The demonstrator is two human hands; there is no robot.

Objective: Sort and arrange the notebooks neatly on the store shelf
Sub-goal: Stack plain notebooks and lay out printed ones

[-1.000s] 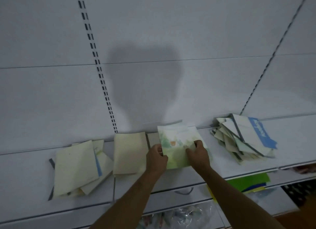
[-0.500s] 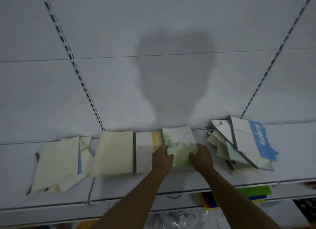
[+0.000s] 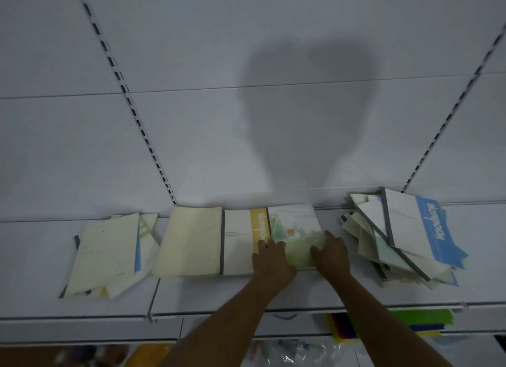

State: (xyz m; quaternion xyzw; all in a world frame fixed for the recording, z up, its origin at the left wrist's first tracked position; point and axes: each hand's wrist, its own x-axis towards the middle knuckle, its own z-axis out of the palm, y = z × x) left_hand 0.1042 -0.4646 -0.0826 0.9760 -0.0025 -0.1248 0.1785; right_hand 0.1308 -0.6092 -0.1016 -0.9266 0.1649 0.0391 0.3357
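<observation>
We hold the green watercolour notebook [image 3: 294, 229] flat on the white shelf [image 3: 301, 292]. Our left hand [image 3: 272, 260] presses its left near corner with fingers spread, and our right hand [image 3: 330, 254] grips its right near edge. It lies just right of the yellow-striped notebook [image 3: 241, 240], overlapping it, with the cream notebook [image 3: 189, 240] further left. A loose pile [image 3: 109, 254] sits far left, and a jumbled heap [image 3: 399, 235] lies right.
</observation>
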